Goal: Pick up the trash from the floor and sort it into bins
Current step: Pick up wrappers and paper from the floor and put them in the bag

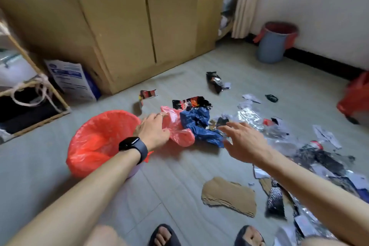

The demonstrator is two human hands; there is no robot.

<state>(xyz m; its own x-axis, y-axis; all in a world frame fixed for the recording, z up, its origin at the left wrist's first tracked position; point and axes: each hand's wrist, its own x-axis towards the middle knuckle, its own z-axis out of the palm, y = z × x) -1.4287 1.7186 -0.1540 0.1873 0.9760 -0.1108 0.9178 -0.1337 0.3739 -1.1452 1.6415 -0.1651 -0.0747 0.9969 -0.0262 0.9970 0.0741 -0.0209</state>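
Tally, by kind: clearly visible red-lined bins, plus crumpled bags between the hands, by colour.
Red-lined bins: 2, near bin and blue bin
Red crumpled bag: 1
Blue crumpled bag: 1
Total: 4
Red shape at the right edge is blurred, not counted.

Floor here is pale tile, matt, with a faint streaked grain. The liner is thin red plastic, glossy, wrinkled, half see-through. Same look on the bag: filmy pink-red plastic, all creases. There's a blue wad, matt and crumpled, paper or film, hard to tell. Foil now, silver, mirror-bright, crinkled. The black wrapper is glossy outside, metallic within. That cardboard scrap is brown, matt, torn rough, corrugated along the edge. Blue bin: smooth plastic. Cabinet: flat, matt tan panels. Watch: glossy face, matt black strap.
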